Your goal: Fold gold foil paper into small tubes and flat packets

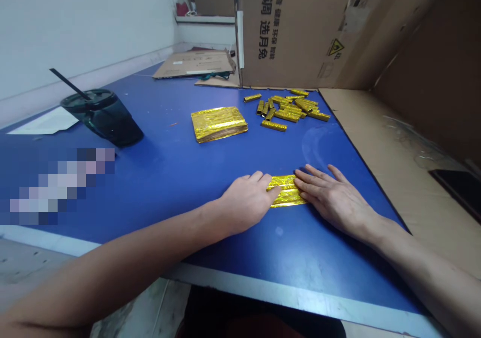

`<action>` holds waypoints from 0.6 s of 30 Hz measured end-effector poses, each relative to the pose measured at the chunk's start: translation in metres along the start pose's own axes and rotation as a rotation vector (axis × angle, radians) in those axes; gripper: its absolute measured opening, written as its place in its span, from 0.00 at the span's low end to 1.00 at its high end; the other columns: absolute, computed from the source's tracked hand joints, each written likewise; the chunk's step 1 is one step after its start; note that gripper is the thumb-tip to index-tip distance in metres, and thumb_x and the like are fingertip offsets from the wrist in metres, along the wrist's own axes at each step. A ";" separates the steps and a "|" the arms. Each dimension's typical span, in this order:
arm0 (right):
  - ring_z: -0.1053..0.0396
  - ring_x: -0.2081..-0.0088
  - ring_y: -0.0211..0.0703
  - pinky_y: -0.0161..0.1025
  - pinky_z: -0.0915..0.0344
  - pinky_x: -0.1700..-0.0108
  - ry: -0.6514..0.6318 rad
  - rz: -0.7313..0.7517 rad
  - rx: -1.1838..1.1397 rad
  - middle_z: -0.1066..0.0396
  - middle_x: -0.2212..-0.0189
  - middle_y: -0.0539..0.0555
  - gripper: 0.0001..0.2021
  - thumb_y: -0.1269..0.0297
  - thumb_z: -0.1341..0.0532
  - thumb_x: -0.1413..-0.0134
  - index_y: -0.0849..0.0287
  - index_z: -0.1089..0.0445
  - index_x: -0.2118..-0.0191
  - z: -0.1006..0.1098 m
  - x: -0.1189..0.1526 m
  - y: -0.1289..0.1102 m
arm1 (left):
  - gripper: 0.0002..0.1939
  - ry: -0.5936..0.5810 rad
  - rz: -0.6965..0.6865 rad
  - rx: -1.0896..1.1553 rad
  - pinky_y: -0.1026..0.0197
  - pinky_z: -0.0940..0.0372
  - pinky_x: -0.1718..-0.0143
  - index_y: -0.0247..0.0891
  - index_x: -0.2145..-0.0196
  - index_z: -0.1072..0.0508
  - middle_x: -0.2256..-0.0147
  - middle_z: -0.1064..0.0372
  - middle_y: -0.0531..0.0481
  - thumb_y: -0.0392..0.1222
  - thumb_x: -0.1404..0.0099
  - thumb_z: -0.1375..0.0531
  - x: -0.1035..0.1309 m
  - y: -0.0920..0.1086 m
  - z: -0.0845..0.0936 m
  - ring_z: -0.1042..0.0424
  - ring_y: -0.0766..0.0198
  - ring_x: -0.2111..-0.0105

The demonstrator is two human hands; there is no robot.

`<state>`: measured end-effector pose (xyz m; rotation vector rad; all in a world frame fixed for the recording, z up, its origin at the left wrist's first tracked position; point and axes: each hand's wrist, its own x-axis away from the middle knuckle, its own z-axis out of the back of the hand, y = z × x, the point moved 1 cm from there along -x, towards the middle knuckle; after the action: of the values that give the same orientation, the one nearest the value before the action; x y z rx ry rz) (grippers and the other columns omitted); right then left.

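Note:
A crinkled sheet of gold foil paper (286,192) lies on the blue tabletop between my hands, with creases running across it from side to side. At its left end, my left hand (248,198) is closed on the edge, fingers curled and thumb resting on the foil. Flat across the right end lies my right hand (332,195), its fingers stretched out and slightly apart. Beyond them sits a stack of gold foil paper (219,122). To the right of that stack, a loose pile of small folded gold foil strips (291,110) is scattered.
A dark tumbler with a straw (108,117) stands at the left, near a white paper (43,121). A blurred-out patch (62,188) covers something at the left. Flattened cardboard (197,61) lies at the back; a large printed carton (296,32) walls the back right.

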<state>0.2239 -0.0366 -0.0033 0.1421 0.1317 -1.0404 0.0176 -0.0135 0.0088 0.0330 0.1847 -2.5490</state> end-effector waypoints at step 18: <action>0.43 0.46 0.50 0.61 0.49 0.47 -0.050 -0.001 -0.004 0.39 0.47 0.54 0.16 0.67 0.51 0.43 0.57 0.36 0.50 0.001 -0.002 0.005 | 0.52 -0.071 -0.045 0.237 0.49 0.59 0.43 0.22 0.42 0.54 0.41 0.60 0.30 0.71 0.49 0.54 0.014 0.017 -0.010 0.62 0.42 0.41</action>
<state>0.2271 -0.0330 -0.0014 0.1122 0.0890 -1.0441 0.0149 -0.0341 -0.0044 0.0298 -0.1461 -2.5988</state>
